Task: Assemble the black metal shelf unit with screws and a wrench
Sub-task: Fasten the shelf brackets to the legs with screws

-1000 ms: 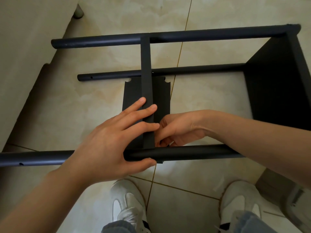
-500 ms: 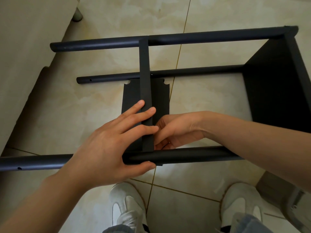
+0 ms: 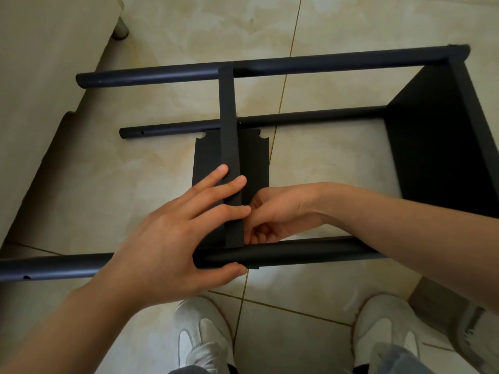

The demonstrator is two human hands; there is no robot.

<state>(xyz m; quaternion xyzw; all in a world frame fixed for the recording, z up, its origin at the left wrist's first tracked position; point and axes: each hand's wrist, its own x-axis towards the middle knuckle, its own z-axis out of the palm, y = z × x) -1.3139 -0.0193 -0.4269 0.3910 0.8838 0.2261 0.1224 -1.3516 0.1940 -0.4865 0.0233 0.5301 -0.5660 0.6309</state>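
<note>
**Both hands at the shelf joint**

The shelf unit lay on its side on the tiled floor. A shelf stood edge-up, its end meeting the near tube. The left hand clamped that joint, with straight fingers laid across the shelf just above the near tube and the thumb hooked under it. The right hand sat just above the near tube against the shelf's right side, fingers curled inward — whether they held anything could not be told. White shoes stood below the near tube.
</note>
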